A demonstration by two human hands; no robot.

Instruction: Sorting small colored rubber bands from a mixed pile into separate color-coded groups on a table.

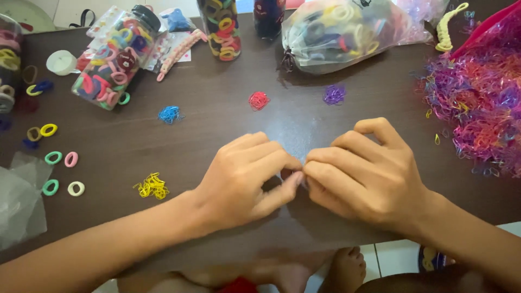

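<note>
My left hand (pixel 244 179) and my right hand (pixel 361 173) meet fingertip to fingertip over the dark brown table (pixel 217 130), near its front edge. The fingers of both hands are curled and pinched together on something small between them; what it is stays hidden. Small clumps of thin elastic bands lie on the table beyond the hands: a red clump (pixel 259 100), a purple clump (pixel 334 95), a blue clump (pixel 170 114), and a yellow clump (pixel 152 186) to the left of my left forearm.
A big heap of pink and purple elastic bands (pixel 480 108) fills the right side. A tipped jar of coloured hair ties (pixel 115 59), an upright jar (pixel 220 27) and a clear bag of ties (pixel 342 32) stand at the back. Loose hair rings (pixel 59 173) lie left.
</note>
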